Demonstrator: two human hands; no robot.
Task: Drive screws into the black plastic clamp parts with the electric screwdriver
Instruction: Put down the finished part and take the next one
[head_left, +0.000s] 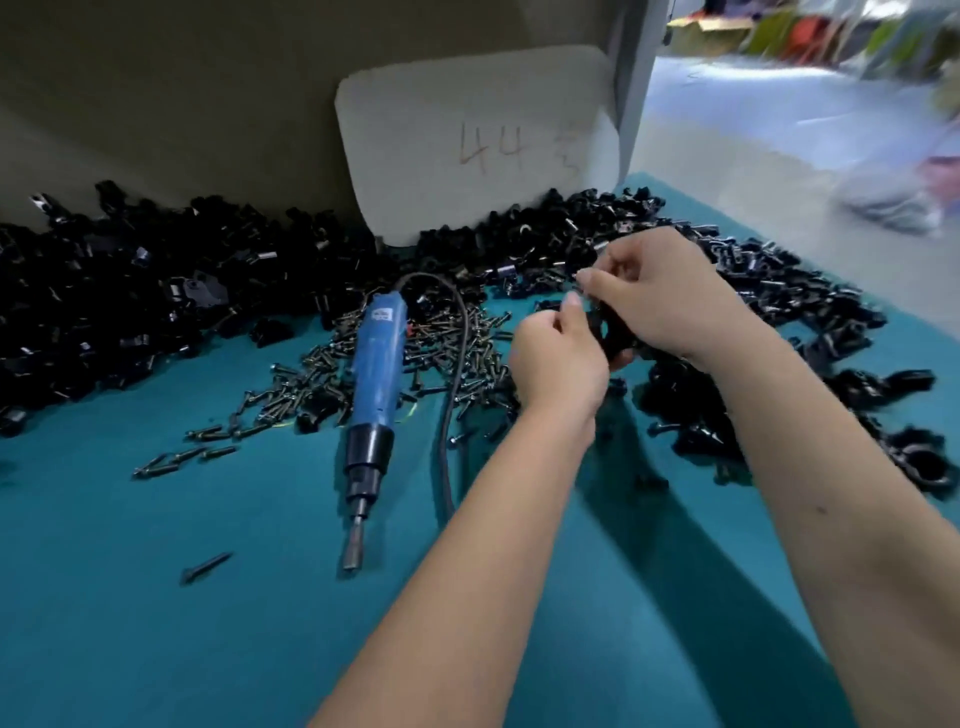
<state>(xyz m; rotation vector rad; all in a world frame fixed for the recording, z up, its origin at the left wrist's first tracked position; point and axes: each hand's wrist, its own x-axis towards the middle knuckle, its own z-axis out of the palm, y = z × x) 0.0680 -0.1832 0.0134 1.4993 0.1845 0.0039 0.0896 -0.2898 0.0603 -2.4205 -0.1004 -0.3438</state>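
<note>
one electric screwdriver (375, 364), two hands, one cardboard sheet (478, 140), uncountable heaps of black clamp parts (130, 291) and screws (311, 374)

screwdriver (378, 358): blue, black collar | clamp parts (104, 296): black | table (156, 623): teal

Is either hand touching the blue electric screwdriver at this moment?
Apart. The head view shows the screwdriver lying alone on the teal table, while the left hand and right hand are together over a black clamp part, with bare table between.
</note>
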